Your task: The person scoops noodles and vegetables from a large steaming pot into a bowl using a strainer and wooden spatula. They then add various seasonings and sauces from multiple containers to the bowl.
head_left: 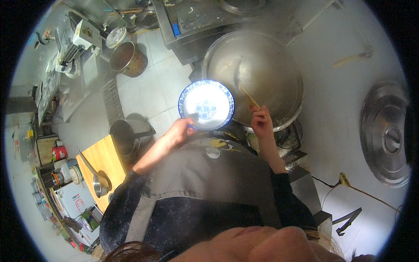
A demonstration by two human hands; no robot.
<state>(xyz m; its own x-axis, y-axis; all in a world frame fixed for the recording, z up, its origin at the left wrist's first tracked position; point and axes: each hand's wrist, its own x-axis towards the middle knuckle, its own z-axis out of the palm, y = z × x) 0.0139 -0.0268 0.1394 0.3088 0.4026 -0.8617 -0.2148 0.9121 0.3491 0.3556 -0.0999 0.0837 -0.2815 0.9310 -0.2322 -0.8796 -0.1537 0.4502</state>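
Observation:
A white bowl with a blue patterned rim and blue motifs inside is held in front of me. My left hand grips its near left rim, and the bowl looks bare inside. To the right, my right hand is closed round a pale wooden stick, like chopsticks or a tool's handle. The stick slants over a big round metal pot of cloudy, steaming liquid. Its far end reaches a dark streak at the surface, and steam blurs what is there. The bowl overlaps the pot's left rim in this view.
A large metal lid leans at the right wall. On the left, a ladle lies on a wooden board. A rusty-brown pot and a grey metal pot stand nearby. A cable runs along the right.

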